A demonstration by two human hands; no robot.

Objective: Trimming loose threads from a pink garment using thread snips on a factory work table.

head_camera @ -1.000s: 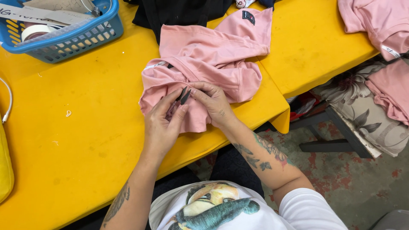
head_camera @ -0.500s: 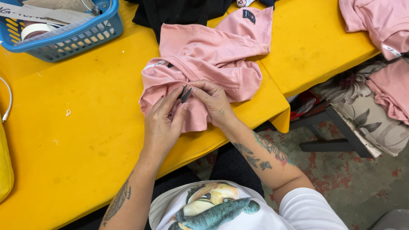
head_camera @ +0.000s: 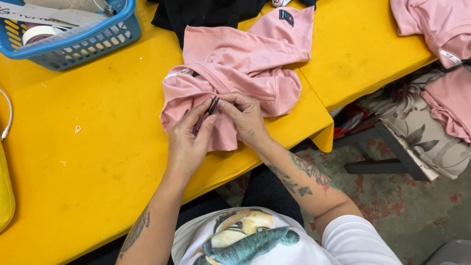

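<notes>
A crumpled pink shirt (head_camera: 245, 64) lies on the yellow table (head_camera: 98, 162) in front of me. My left hand (head_camera: 189, 142) grips a small dark snipping tool (head_camera: 210, 109), its tip against the shirt's fabric. Beside it, my right hand (head_camera: 245, 115) pinches a fold of the pink fabric right at the tool's tip. Both hands rest on the shirt's near edge.
A blue basket (head_camera: 83, 41) holding tape and paper stands at the back left. Black cloth (head_camera: 206, 12) lies behind the shirt. More pink garments (head_camera: 436, 24) sit at the right, some on a floral cushion (head_camera: 422, 127). A white cord (head_camera: 7, 118) and a yellow object (head_camera: 5, 191) lie at the left edge.
The hands have stayed on the same spot of the shirt, with only slight finger movement around the tool.
</notes>
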